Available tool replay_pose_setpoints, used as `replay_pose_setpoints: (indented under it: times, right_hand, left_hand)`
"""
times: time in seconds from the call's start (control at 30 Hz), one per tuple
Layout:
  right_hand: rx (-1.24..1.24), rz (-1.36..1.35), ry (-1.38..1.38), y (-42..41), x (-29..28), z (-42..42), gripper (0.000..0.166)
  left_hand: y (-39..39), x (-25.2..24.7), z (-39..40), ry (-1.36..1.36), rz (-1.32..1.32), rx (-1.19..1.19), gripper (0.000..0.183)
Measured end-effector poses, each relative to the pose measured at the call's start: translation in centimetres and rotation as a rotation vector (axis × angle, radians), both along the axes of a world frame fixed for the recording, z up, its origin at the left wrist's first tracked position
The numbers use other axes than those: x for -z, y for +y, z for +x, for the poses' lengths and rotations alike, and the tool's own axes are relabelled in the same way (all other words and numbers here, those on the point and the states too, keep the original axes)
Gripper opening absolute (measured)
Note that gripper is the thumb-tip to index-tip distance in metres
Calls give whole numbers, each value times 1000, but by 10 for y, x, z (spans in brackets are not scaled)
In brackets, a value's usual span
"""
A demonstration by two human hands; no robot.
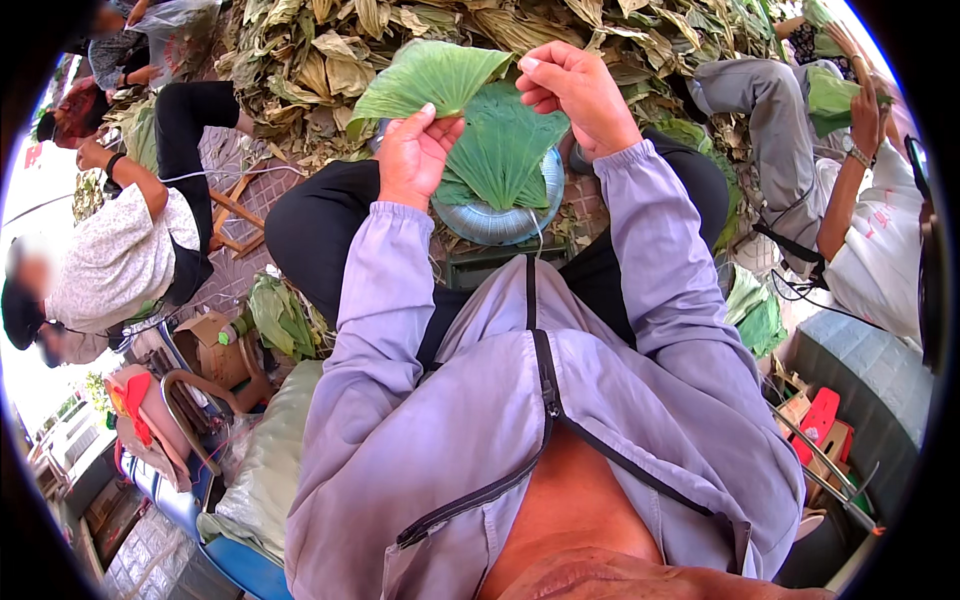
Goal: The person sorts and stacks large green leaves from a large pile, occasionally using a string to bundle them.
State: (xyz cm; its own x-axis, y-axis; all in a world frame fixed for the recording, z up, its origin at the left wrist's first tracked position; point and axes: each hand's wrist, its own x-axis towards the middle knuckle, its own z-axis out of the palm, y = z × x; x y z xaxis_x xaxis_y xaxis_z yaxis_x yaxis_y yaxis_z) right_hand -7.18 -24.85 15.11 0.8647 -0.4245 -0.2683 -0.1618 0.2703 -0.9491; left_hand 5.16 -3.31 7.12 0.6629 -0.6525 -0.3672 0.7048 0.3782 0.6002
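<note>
My left hand (414, 154) grips a green, fan-shaped lotus leaf (427, 79) by its narrow lower end, between thumb and fingers. To the right of that leaf, my right hand (576, 97) is raised, fingers curled and thumb against the index finger. Its fingertips are close to the leaf's right corner; no object shows clearly between them. Below both hands, darker green folded leaves (506, 154) lie stacked on a round light-blue ribbed stool or basin (499, 223) between my knees. A white string (537, 231) hangs over its near rim.
A large heap of dried leaves (330, 67) spreads beyond my knees. One seated person (124, 247) is at left; another (862, 195) at right holds a green leaf (831, 101). A wooden frame (238, 214) lies on the paving. Chairs (202, 390) and a stuffed sack (274, 435) stand behind left.
</note>
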Motion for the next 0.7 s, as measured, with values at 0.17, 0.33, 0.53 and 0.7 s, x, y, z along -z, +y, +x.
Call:
replay_pose_setpoints:
  times: [0.17, 0.33, 0.53, 0.7]
  right_hand:
    - [38, -18, -43, -6, -8, -3, 19]
    - [45, 6, -85, -13, -9, -7, 16]
    - [68, 69, -72, -10, -26, -7, 16]
    - [54, 94, -79, -11, -32, -8, 16]
  left_hand:
    - [-16, 18, 3, -24, -25, 21, 22]
    - [-25, 77, -20, 113, 24, 26, 23]
    - [-13, 181, -66, 383, 397, 91, 18]
    - [-5, 221, -85, 488, 556, 158, 21]
